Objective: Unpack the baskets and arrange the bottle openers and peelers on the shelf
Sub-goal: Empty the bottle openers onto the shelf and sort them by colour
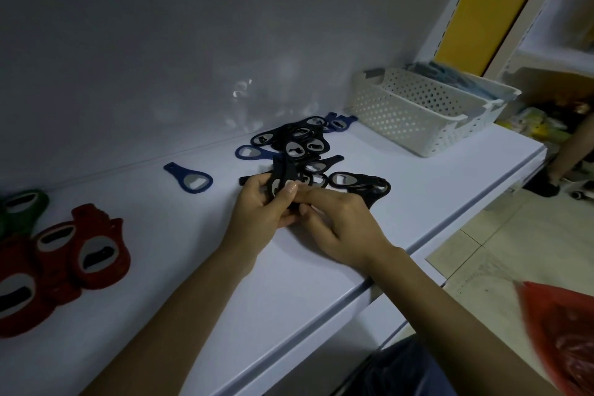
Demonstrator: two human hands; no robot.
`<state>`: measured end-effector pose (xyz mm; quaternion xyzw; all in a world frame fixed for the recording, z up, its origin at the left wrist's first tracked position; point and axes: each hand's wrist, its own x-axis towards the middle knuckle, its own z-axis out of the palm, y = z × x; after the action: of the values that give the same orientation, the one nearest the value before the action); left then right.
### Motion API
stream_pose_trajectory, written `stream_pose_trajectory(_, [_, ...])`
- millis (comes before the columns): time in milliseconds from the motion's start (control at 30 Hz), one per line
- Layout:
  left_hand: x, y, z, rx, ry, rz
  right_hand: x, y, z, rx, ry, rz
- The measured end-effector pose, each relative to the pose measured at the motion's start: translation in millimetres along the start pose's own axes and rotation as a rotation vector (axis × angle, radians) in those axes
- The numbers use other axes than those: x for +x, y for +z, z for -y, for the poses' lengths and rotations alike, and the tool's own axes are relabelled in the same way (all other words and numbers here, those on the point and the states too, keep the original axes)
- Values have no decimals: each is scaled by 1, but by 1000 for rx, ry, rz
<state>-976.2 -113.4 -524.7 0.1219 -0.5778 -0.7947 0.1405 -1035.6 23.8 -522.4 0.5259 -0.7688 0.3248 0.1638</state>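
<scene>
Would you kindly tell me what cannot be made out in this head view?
Head view:
- Black opener: lower part hidden by the left hand and right hand gripping it.
- Baskets: contents mostly hidden by their walls.
- Green opener, red openers: cut off by the left edge.
- Red bag: blurred, cut off by the corner.

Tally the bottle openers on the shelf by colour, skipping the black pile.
Red bottle openers: 3
Green bottle openers: 1, cut by the frame edge
Blue bottle openers: 3 in plain sight; more may hide behind the black pile
Total: 7
</scene>
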Motion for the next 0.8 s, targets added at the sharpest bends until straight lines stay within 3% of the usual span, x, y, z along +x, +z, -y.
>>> stream_pose_trajectory(167, [2,-2,-4,17,-32,-9,0,2,0,153,70,-111])
stream_pose_trajectory(267, [0,1,-4,44,-39,-8,2,4,-10,-98,281,-249])
stream_pose_trajectory(367, [-3,1,-4,65,-27,2,5,8,-23,-427,613,-52])
stream_pose_trajectory(433, [-4,0,-4,78,-4,2,6,10,-25,-536,683,52])
stream_pose_trajectory(633, [-5,-2,-4,35,-9,4,10,5,-11,-613,395,37])
stream_pose_trajectory(800, [-2,-3,-6,1,-49,-18,17,-1,2,-408,181,-483])
